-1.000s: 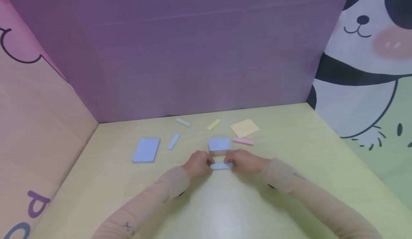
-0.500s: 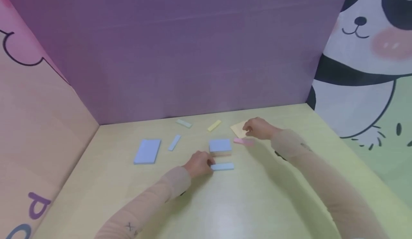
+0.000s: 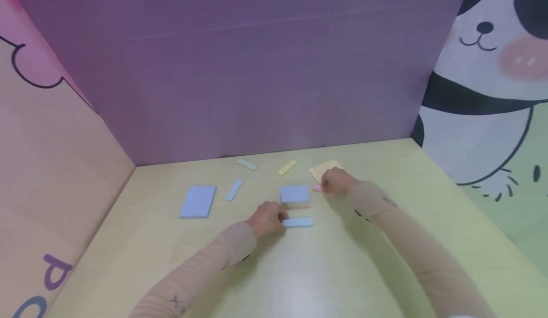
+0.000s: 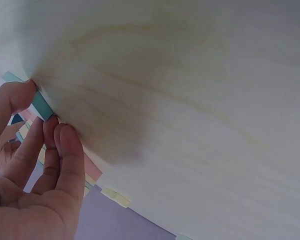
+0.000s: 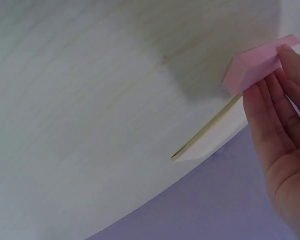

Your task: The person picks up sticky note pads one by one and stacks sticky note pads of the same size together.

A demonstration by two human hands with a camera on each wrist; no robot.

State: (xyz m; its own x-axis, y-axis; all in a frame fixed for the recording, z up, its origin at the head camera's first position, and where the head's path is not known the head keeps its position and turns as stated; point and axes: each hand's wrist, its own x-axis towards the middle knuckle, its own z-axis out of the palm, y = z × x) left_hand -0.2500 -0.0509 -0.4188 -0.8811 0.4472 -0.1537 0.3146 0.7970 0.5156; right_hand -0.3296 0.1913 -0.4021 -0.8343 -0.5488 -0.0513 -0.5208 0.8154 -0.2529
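My left hand (image 3: 266, 218) pinches the left end of a narrow light-blue sticky-note pad (image 3: 299, 222), which shows teal between thumb and fingers in the left wrist view. Just behind that pad stands a thick block of sticky notes (image 3: 294, 194), blue on top with paler layers below. Farther right, my right hand (image 3: 338, 182) holds a narrow pink sticky-note pad (image 5: 255, 65) between thumb and fingertips; only its left end shows in the head view. A square pale-yellow pad (image 3: 320, 169) lies behind the right hand, partly covered by it.
On the left of the table (image 3: 239, 280) lies a larger blue pad (image 3: 199, 202). A slim blue strip (image 3: 234, 190), a pale-green strip (image 3: 247, 164) and a yellow strip (image 3: 287, 167) lie farther back. A purple partition (image 3: 265, 80) closes off the far edge.
My right hand has let go of the light-blue pad's right end, moved back and right, and taken hold of the pink pad. My left hand stays at the light-blue pad.
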